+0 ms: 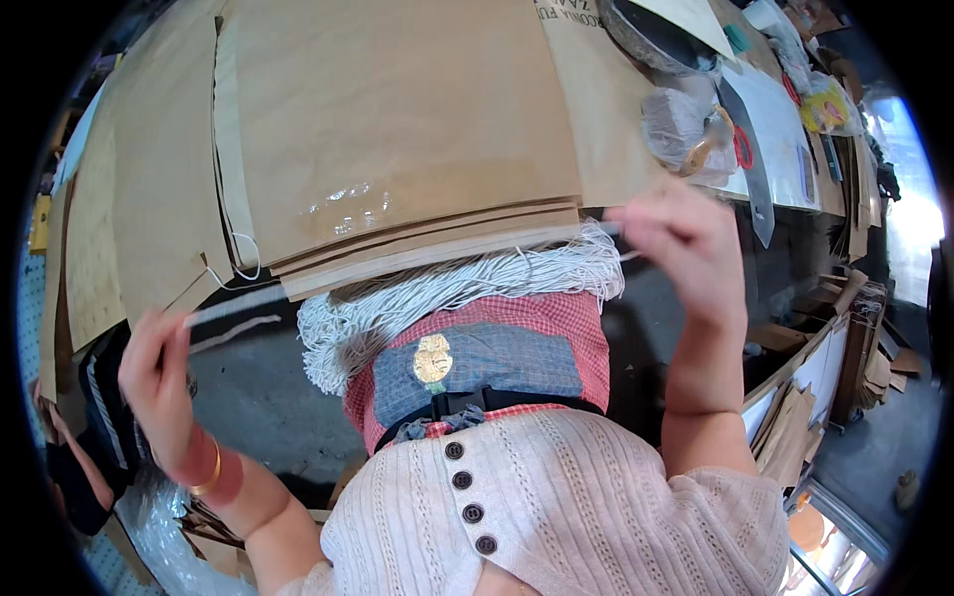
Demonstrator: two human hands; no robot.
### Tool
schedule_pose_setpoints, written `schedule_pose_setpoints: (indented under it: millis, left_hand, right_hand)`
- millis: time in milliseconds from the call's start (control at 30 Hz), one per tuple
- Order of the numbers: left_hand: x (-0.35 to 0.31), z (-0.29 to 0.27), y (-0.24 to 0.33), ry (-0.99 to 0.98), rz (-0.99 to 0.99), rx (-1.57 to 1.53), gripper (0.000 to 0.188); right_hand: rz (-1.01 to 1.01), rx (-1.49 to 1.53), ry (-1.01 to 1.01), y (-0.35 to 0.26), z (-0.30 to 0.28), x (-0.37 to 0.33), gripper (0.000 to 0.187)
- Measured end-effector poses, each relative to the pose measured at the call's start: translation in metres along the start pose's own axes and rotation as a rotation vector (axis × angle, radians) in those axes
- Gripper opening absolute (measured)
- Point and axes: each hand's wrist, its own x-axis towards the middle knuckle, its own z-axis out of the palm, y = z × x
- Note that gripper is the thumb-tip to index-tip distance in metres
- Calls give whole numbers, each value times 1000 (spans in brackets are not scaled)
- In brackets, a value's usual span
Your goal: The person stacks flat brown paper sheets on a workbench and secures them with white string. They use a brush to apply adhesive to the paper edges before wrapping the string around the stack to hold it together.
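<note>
My left hand (164, 372), out to the left of the table edge, is closed on a white cord (238, 303), blurred by motion. My right hand (686, 243), raised at the right, pinches a white cord end near the corner of the brown paper stack (417, 119). Between my hands the line runs along the stack's near edge; whether it is one single cord I cannot tell. A thick bundle of white cords (457, 283) hangs across my lap over a red checked apron (586, 348) with a blue patch. A thin white loop (253, 260) sticks out from the paper.
At the far right of the table lie a dark bowl (656, 40), a clear plastic bag (671, 129), red-handled scissors (742, 147) and a long grey blade (752, 169). Boxes with cardboard (795, 427) stand at my right. Another person's arm (79, 462) shows at the left.
</note>
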Motion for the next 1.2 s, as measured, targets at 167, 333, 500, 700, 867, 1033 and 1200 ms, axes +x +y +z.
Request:
schedule_pose_setpoints:
  millis: [167, 333, 500, 700, 867, 1033, 1200]
  left_hand:
    - [57, 88, -67, -195, -55, -376, 8]
    - [52, 133, -91, -124, -245, -524, 9]
    - [50, 135, -81, 48, -32, -100, 15]
    - [43, 133, -43, 164, 491, 526, 24]
    - [34, 143, -54, 84, 442, 145, 33]
    - [40, 139, -52, -150, 421, -23, 37]
    - [50, 124, -49, -230, 328, -204, 37]
  right_hand:
    - [289, 57, -9, 64, 13, 37, 11]
    - [350, -64, 42, 104, 49, 42, 9]
    - [245, -177, 128, 107, 56, 38, 12]
    - [489, 517, -16, 93, 42, 35, 28]
    - [403, 184, 91, 97, 64, 32, 32]
    - [-93, -363, 470, 85, 88, 35, 22]
    - [-338, -315, 93, 87, 80, 42, 5]
